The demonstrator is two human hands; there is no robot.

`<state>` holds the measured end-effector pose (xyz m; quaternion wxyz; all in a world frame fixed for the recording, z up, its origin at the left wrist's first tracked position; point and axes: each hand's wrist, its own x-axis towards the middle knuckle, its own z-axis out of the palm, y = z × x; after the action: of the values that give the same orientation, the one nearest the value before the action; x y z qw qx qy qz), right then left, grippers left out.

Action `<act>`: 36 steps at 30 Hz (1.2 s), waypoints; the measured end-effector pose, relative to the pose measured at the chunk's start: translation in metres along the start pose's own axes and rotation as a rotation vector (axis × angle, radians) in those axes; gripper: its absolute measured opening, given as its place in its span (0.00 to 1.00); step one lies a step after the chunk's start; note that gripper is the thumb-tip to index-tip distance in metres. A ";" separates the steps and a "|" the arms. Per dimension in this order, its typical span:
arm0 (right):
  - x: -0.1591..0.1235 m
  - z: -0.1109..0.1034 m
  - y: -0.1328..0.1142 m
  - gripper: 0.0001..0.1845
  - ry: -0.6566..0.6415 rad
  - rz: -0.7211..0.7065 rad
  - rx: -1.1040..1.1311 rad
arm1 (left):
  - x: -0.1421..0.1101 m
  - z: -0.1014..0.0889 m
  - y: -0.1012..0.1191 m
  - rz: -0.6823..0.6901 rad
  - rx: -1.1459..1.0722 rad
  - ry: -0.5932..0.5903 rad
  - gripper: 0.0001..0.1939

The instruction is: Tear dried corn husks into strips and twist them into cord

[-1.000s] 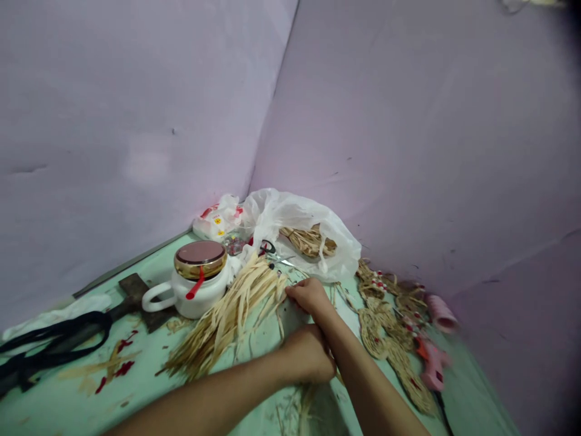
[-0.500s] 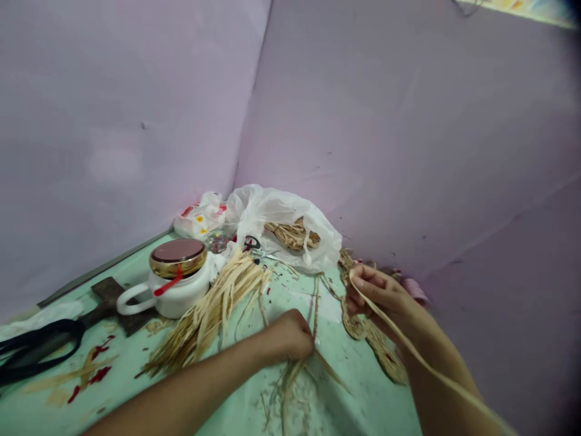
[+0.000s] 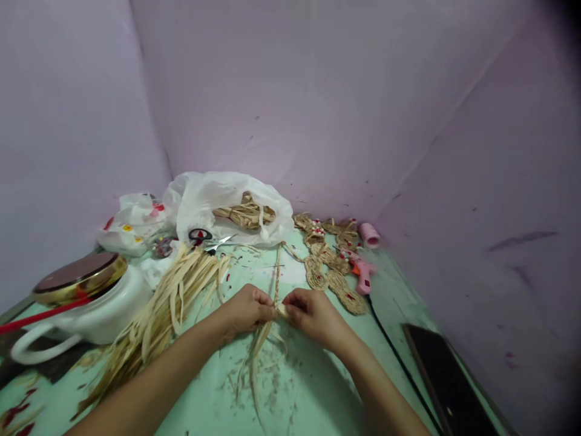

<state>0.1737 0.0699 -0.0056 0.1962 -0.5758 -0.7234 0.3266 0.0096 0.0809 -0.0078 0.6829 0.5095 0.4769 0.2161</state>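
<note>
My left hand [image 3: 250, 307] pinches the lower part of a thin braid [image 3: 278, 269] of dried plant fibre, whose finished length runs away from me across the table. Close beside it, my right hand [image 3: 312, 312] pinches a pale fibre strip [image 3: 282, 310] at the braid's working point. Both hands are closed, fingertips nearly touching. Loose strands [image 3: 256, 369] hang from the braid toward me over the green tabletop. A thick bundle of pale fibre strips [image 3: 175, 297] lies left of my left hand.
Left stands a white mug [image 3: 106, 309] with a gold-rimmed lid. Behind are a white plastic bag [image 3: 195, 194] holding fibre and scissors [image 3: 222, 242]. Right lie coiled braided pieces [image 3: 342, 293], a pink glue gun [image 3: 363, 272], a pink thread spool [image 3: 370, 235] and a dark flat object [image 3: 447, 381].
My right hand has come down and left with the fibre strip to meet my left hand at the braid. The view has turned right, bringing the glue gun into sight.
</note>
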 end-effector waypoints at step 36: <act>0.005 0.028 -0.006 0.06 0.053 0.374 0.754 | 0.007 -0.003 -0.009 0.194 0.397 0.063 0.05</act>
<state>0.1500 0.0676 -0.0217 0.3488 -0.5934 -0.4310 0.5834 0.0081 0.0846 -0.0191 0.5299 0.6704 0.4801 0.1985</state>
